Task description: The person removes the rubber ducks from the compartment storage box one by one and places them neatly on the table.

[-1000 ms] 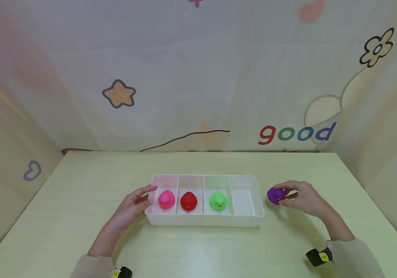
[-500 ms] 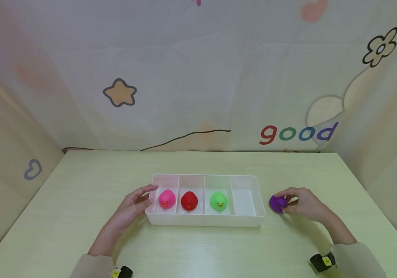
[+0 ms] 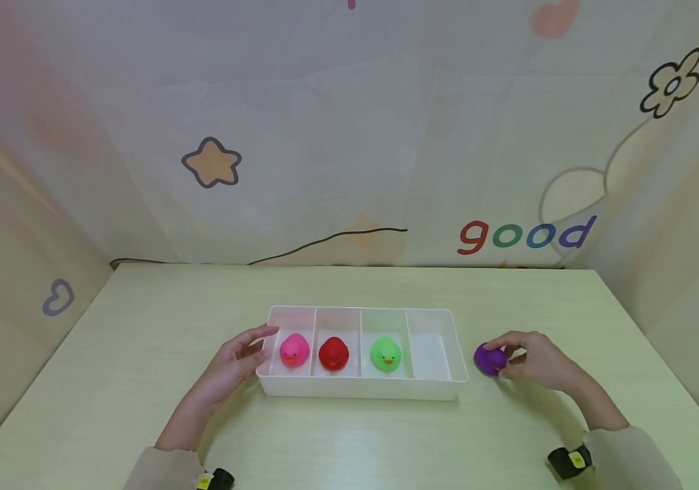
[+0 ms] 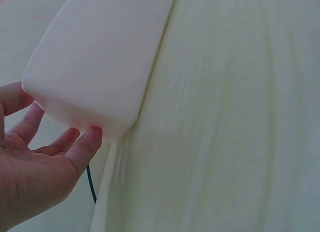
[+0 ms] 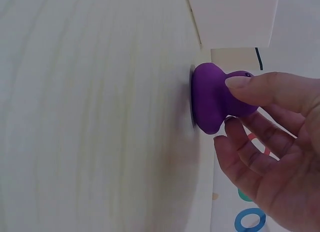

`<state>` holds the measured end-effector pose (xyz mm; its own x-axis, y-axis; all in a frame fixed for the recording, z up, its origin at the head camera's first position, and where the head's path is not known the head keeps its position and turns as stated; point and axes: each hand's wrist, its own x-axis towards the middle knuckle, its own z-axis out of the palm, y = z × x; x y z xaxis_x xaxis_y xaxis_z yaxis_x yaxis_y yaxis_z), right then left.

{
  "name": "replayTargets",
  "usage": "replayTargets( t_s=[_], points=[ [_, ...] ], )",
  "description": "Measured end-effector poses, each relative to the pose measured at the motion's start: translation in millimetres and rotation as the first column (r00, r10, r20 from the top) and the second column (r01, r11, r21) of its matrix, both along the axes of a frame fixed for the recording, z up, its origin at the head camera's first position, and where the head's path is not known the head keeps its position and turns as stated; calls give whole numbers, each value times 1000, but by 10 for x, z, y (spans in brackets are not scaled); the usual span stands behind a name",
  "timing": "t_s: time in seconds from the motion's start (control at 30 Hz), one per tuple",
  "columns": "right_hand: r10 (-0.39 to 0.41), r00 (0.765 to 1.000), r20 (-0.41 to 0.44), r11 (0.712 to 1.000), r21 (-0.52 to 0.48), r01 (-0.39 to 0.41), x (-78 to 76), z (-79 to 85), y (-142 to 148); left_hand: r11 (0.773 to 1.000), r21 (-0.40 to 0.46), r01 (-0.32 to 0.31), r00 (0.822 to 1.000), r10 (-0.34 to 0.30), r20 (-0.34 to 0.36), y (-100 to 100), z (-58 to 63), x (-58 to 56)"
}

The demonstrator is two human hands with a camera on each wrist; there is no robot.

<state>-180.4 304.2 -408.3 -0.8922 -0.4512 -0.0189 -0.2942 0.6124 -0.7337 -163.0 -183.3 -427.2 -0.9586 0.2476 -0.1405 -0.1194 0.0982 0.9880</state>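
Observation:
My left hand [image 3: 234, 364] holds the left end of a white four-part tray [image 3: 361, 389]. In the left wrist view its thumb is at the rim and its fingers lie against the end wall [image 4: 75, 111]. A pink rubber duck [image 3: 294, 350], a red one [image 3: 333, 354] and a green one [image 3: 385, 354] sit in the first three compartments from the left; the rightmost holds nothing. To the right of the tray, my right hand [image 3: 535, 361] pinches a purple rubber duck [image 5: 210, 99] between thumb and fingers, its base right at the tabletop.
The pale wooden table [image 3: 349, 442] runs back to a printed cloth backdrop [image 3: 324, 136], with more cloth at both sides. Black wrist devices sit at the left sleeve [image 3: 162, 469] and the right sleeve [image 3: 627, 459].
My right hand has lowered the purple duck toward the tabletop and slightly to the right, then stayed still over the last half second. The left hand and tray have kept their place.

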Motion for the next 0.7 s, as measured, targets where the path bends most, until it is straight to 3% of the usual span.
replayTargets(
  t_s=[0.23,0.43,0.7],
  points=[
    [3,1000,-1,1000,21,-3,19,57,-11,1000,2,-1,1000,1,0,4,5,-2],
    [-43,995,-86,998,51,47,64,127,-49,1000,-5,-1,1000,1,1,6,7,1],
    [-34,980,-195,999,-30,29,109,274,-293,1000,-3,3,1000,-3,-9,-4,4,7]
  ],
)
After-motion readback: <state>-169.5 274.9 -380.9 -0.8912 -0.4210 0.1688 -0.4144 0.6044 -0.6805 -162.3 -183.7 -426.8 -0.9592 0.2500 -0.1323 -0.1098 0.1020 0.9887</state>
